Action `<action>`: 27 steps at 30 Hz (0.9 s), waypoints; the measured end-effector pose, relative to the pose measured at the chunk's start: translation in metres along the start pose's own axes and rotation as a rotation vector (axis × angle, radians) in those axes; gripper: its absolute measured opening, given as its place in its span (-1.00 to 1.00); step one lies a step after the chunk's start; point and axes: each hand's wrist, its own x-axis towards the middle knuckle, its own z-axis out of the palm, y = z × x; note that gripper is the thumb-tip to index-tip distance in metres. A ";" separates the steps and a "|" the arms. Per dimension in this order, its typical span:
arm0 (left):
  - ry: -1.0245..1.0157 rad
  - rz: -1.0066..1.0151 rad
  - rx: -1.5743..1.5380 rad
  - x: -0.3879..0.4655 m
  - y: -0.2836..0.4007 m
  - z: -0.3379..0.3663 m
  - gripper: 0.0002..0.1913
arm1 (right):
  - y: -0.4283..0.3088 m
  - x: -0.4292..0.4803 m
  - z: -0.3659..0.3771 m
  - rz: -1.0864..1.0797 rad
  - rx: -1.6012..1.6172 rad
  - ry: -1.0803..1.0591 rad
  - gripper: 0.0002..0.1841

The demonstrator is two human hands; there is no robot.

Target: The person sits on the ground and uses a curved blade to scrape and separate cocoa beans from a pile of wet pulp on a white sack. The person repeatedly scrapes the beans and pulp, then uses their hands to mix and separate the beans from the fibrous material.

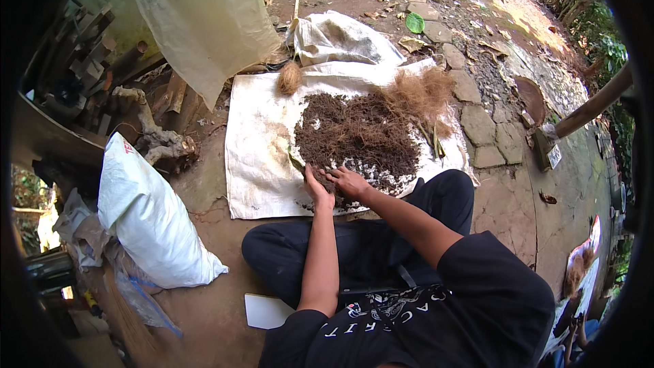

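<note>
My left hand [319, 190] cups a clump of dark, fibrous soil [323, 179] near the front edge of a white woven sack [255, 163] spread on the ground. A green leafy shoot [295, 160] sticks out past its fingertips on the far left side. From the right, my right hand [350, 184] presses its fingers against the same clump. Just beyond both hands spreads a heap of dark soil [352, 135] mixed with brown fibres. Loose coconut-like fibre [421, 89] lies at the heap's far right, with long green leaves [434, 140] below it.
A fibre ball [289, 78] rests at the sack's far left. A crumpled sack [342, 38] lies behind. To the left stand a full white sack [153, 220], a gnarled wood piece [158, 128] and a hanging plastic sheet [204, 15]. A wooden pole [592, 99] and another person's hands [577, 324] are right.
</note>
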 end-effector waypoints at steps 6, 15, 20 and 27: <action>-0.106 -0.062 0.025 -0.004 -0.001 -0.003 -0.65 | -0.002 -0.024 0.001 0.288 0.365 0.220 -0.64; -0.211 -0.282 -0.055 -0.010 0.002 0.009 -0.64 | 0.022 -0.043 -0.079 0.937 1.875 0.353 -0.72; -0.129 -0.326 -0.244 -0.009 -0.004 0.039 -0.65 | 0.011 -0.035 -0.138 0.702 2.168 0.554 -0.65; -0.085 -0.283 -0.329 -0.006 -0.035 0.054 -0.68 | -0.008 -0.010 -0.158 0.603 2.133 0.711 -0.62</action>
